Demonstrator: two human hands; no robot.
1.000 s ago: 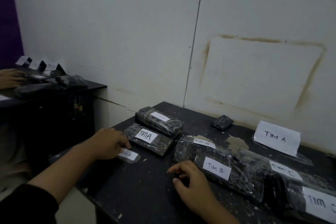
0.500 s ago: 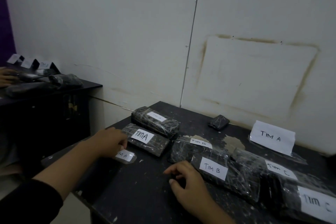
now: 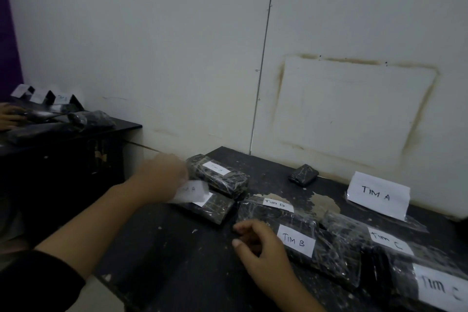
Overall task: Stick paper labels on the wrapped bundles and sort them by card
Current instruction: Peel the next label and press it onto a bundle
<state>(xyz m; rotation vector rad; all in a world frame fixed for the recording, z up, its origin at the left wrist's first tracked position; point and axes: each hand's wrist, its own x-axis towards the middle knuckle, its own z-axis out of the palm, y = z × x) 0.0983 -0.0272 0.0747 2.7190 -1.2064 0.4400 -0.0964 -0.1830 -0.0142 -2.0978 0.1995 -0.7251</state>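
A blurred left hand (image 3: 162, 177) holds a loose paper label (image 3: 193, 191) marked TIM A by its left edge. The label sits just right of that hand, over the left end of the near wrapped bundle (image 3: 215, 209), which runs diagonally from far left to near right. The right hand (image 3: 263, 246), farther from the bundle, rests empty and loosely curled on the dark surface (image 3: 177, 261).

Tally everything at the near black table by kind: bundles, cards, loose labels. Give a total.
Wrapped bundles: 7
Standing card: 1
Loose paper label, held by the left hand: 1
Total: 9
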